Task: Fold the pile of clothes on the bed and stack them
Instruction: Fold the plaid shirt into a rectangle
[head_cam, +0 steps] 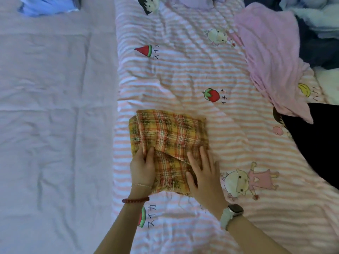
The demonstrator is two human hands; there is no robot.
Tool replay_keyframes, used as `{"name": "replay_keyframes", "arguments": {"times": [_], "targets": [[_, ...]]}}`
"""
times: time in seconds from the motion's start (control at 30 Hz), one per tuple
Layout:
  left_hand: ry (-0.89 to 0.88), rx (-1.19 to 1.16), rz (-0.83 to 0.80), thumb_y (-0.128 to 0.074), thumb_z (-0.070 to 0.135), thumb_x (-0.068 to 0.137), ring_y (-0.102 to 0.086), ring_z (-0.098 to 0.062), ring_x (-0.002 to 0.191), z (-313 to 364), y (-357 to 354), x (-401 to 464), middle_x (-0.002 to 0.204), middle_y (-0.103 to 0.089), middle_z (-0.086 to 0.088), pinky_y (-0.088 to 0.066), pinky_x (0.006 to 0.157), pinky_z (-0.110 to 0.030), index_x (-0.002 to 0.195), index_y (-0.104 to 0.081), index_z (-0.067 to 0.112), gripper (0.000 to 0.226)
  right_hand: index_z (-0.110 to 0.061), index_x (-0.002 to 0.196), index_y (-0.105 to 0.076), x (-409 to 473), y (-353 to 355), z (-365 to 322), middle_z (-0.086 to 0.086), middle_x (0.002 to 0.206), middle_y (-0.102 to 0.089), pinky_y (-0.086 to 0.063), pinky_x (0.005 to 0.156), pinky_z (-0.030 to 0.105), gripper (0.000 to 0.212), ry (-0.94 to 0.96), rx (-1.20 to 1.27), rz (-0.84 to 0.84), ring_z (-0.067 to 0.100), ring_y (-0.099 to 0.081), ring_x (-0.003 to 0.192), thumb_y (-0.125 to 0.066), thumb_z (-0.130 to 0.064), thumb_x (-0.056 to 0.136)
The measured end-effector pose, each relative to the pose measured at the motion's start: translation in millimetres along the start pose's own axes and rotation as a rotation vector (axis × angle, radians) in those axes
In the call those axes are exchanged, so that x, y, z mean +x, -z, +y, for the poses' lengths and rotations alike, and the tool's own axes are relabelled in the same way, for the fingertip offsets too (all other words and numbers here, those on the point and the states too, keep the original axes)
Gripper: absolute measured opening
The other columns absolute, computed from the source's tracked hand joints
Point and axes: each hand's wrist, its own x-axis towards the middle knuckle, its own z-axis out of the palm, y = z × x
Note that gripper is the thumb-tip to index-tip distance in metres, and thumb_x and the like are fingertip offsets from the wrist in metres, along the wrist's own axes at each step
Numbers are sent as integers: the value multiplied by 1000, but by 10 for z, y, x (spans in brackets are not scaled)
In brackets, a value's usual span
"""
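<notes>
Right hand (201, 173) flat on plaid cloth (170, 136), left hand (143, 165) seemingly pinching its fold

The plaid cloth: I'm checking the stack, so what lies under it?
The plaid cloth lies on the striped cartoon-print blanket, which shows all round it. Both hands, left hand and right hand, are on its near part. Anything beneath the cloth is covered.

Scarf (168, 136) on bed (183, 70), clothes (271, 57) rt.

Both forearms are reaching forward; left hand (143, 166) is lying with fingers curled, right hand (202, 170) is lying flat, fingers spread.
</notes>
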Motion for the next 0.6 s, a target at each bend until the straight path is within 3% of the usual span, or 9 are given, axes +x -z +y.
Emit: {"name": "replay_keyframes", "arguments": {"times": [0.07, 0.1, 0.17, 0.23, 0.33, 0.43, 0.53, 0.6], "targets": [[117, -152, -46, -47, 14, 96, -58, -20, 79, -69, 135, 35, 82, -62, 3, -46, 75, -33, 82, -57, 17, 18, -33, 143, -11, -73, -79, 19, 6, 154, 3, 0, 112, 51, 53, 51, -31, -95, 32, 9, 141, -25, -44, 93], [206, -250, -67, -46, 13, 96, -59, -20, 82, -98, 211, 44, 85, -63, 2, -47, 79, -34, 84, -59, 15, 18, -32, 144, -15, -96, -95, 16, 8, 154, 0, -2, 112, 51, 54, 77, -48, -126, 33, 6, 141, -23, -45, 92], [331, -352, -98, -48, 13, 95, -59, -18, 83, -140, 329, 59, 86, -63, 1, -47, 82, -35, 83, -63, 16, 19, -22, 141, -38, -113, -99, -4, 14, 151, -23, -13, 109, 56, 54, 98, -52, -91, 38, -14, 140, -30, -41, 91], [286, -231, -81, -54, 15, 92, -57, -19, 90, -128, 382, 71, 98, -60, -2, -47, 84, -34, 92, -64, 16, 10, -15, 125, -58, -104, -79, -19, 15, 135, -50, -27, 105, 57, 46, 84, -12, 66, 34, -37, 131, -39, -35, 88], [114, -41, 45, -62, 21, 87, -55, -9, 85, -44, 340, 47, 105, -53, 0, -44, 79, -24, 97, -62, 17, 11, -13, 107, -66, -79, -67, -30, 9, 105, -61, -46, 88, 46, 29, 95, 8, 289, 22, -45, 106, -53, -23, 84], [67, 31, 29, -64, 29, 85, -53, -16, 81, 50, 261, 15, 93, -58, -10, -44, 80, -36, 93, -60, 1, 28, -11, 93, -65, -51, -63, -47, 8, 93, -60, -37, 81, 35, 23, 86, 17, 376, 19, -44, 94, -74, -11, 72], [15, 53, 34, -60, 24, 88, -48, -22, 74, 71, 250, 17, 83, -56, -27, -43, 73, -39, 80, -54, -10, 36, -14, 91, -61, -97, -53, -55, 6, 90, -59, -32, 79, 32, 19, 222, 15, 373, 19, -45, 90, -64, -29, 79], [12, 46, 48, -59, 23, 89, -50, -22, 76, 76, 271, 26, 78, -57, -19, -43, 74, -37, 79, -57, -6, 30, -17, 102, -57, -192, -64, -43, 5, 94, -59, -32, 79, 32, 34, 312, -30, 264, 19, -45, 94, -55, -43, 80]]}}
